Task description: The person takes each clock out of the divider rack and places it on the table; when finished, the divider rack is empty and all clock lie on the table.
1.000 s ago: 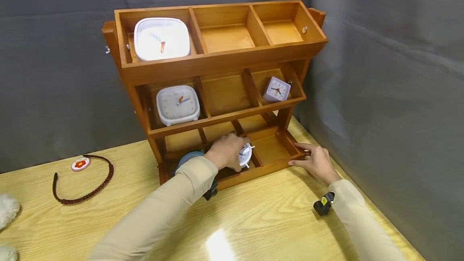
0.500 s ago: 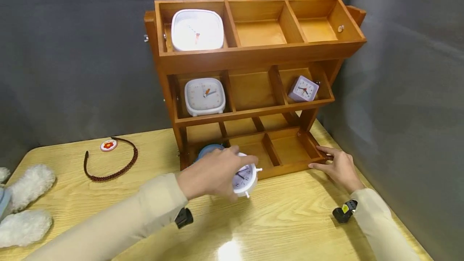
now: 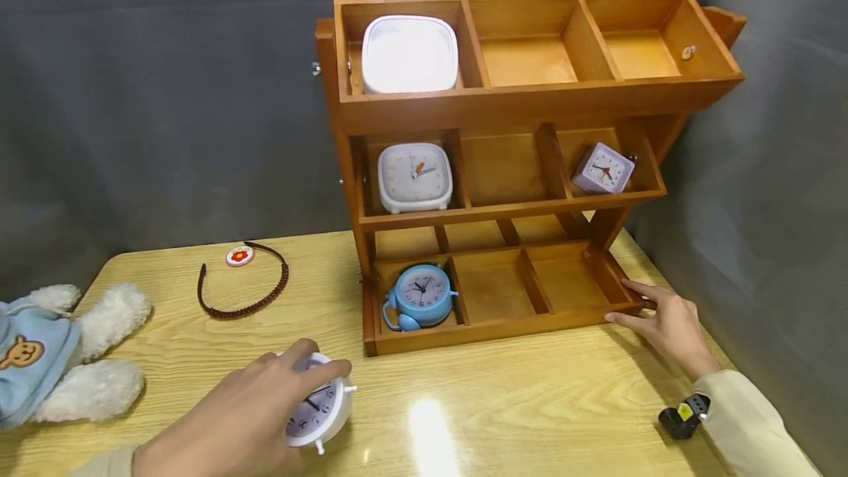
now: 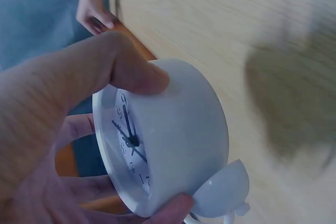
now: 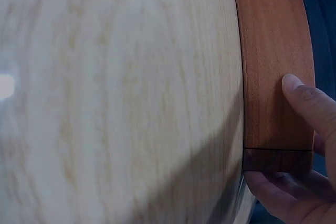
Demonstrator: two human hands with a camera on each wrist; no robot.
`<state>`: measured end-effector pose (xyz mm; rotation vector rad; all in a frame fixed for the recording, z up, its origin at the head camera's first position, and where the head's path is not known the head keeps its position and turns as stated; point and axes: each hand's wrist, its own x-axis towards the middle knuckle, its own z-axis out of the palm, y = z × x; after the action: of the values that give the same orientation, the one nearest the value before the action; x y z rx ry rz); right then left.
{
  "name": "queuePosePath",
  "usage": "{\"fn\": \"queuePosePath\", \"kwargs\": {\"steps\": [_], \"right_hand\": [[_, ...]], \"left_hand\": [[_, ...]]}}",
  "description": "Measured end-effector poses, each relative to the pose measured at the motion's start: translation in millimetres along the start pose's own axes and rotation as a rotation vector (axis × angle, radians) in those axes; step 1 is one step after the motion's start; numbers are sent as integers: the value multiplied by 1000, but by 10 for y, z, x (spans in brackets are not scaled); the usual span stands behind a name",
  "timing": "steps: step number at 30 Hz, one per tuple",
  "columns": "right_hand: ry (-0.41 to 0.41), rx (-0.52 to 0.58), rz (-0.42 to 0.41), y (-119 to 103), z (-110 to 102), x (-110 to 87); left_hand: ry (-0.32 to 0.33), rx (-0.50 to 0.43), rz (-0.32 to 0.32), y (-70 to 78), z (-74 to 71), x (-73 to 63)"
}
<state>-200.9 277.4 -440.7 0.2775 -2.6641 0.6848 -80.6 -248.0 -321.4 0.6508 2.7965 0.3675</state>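
Observation:
My left hand (image 3: 265,407) grips a white round alarm clock (image 4: 184,135) by its sides, above the table in front of the shelf. In the left wrist view the thumb presses the clock's casing, and a white bell (image 4: 223,190) sticks out at its lower end. My right hand (image 3: 669,326) holds the front right corner of the bottom tier of a wooden shelf (image 5: 275,66), thumb on the front board and fingers round the end. A blue alarm clock (image 3: 422,296) sits in the bottom tier's left compartment.
A white clock (image 3: 411,54) is in the top tier, another white clock (image 3: 415,177) and a lilac square clock (image 3: 603,168) in the middle tier. On the table (image 3: 517,403) at left lie a dark headband (image 3: 245,310), a flower badge (image 3: 240,255) and a plush toy (image 3: 93,389).
The left hand has lifted the white alarm clock out of the bottom tier and carried it left and toward me. The right hand stays on the shelf corner. The head view has turned left.

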Motion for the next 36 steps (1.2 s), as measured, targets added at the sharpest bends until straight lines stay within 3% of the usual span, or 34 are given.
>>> {"fn": "queuePosePath", "kwargs": {"steps": [3,5,11,18,27,29,32,36], "right_hand": [[6,-4,-3,2,12,-16],[16,-8,-4,0,21,-16],[-7,11,22,3,-3,-36],[-3,-8,6,-4,16,-20],[0,-2,9,7,20,-22],[7,-6,0,9,26,-19],[8,-6,1,7,24,-16],[5,0,2,0,23,-12]], "left_hand": [[-74,-50,-116,-167,37,-70],[-67,-45,-133,-265,74,-95],[49,14,-34,-477,252,-102],[-66,-79,-115,-619,405,-100],[-94,-133,-4,-743,543,-120],[-119,-157,-2,-756,541,-134],[-176,-157,-56,-738,479,-156],[-163,-89,-84,-635,297,-71]]}}
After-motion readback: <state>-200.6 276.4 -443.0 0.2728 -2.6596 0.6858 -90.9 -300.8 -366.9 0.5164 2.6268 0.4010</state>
